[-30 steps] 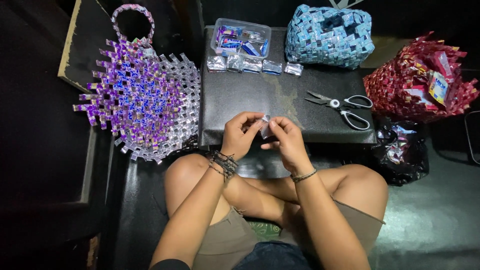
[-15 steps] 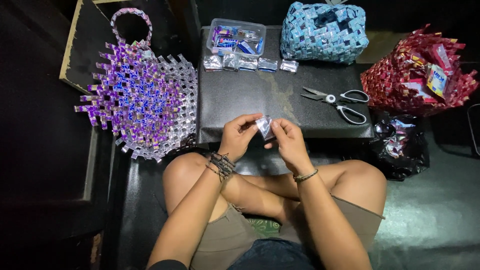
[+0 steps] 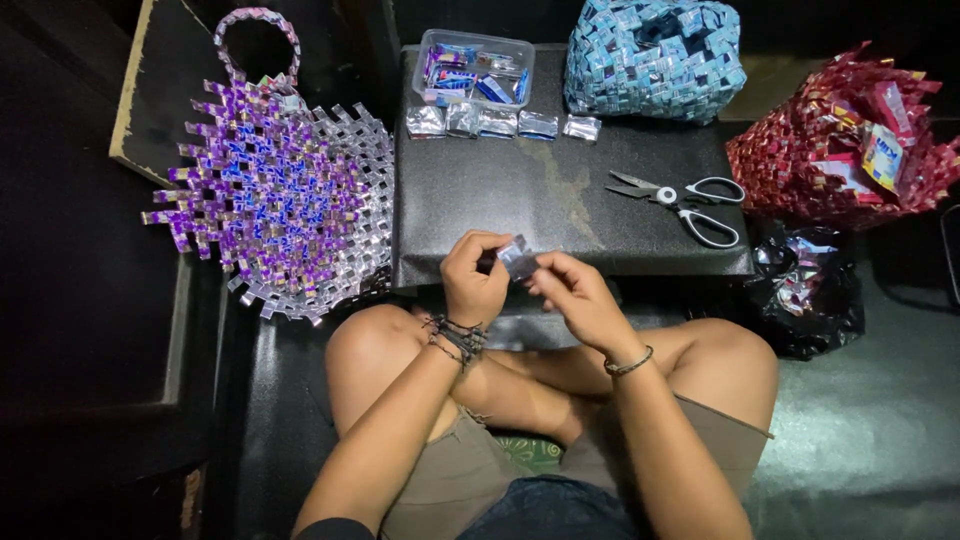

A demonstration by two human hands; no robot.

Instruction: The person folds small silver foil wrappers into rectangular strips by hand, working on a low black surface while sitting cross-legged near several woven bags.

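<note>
Both hands meet over the near edge of a low black board (image 3: 500, 195). My left hand (image 3: 474, 277) and my right hand (image 3: 572, 293) pinch a small folded silvery wrapper piece (image 3: 518, 257) between their fingertips. Dark bracelets circle the left wrist, a thin bangle the right. My crossed bare legs lie below the hands.
On the board: white-handled scissors (image 3: 680, 198), a row of folded silver pieces (image 3: 495, 123), a clear tub of wrappers (image 3: 475, 70). A purple woven bag (image 3: 275, 200) lies left, a blue woven bag (image 3: 655, 55) far, a red one (image 3: 845, 145) right, a dark plastic bag (image 3: 805, 285) beside my knee.
The view shifted slightly. The hands stayed together over the board's edge, turning the silvery piece between the fingers; the piece now sits a little more toward the left hand.
</note>
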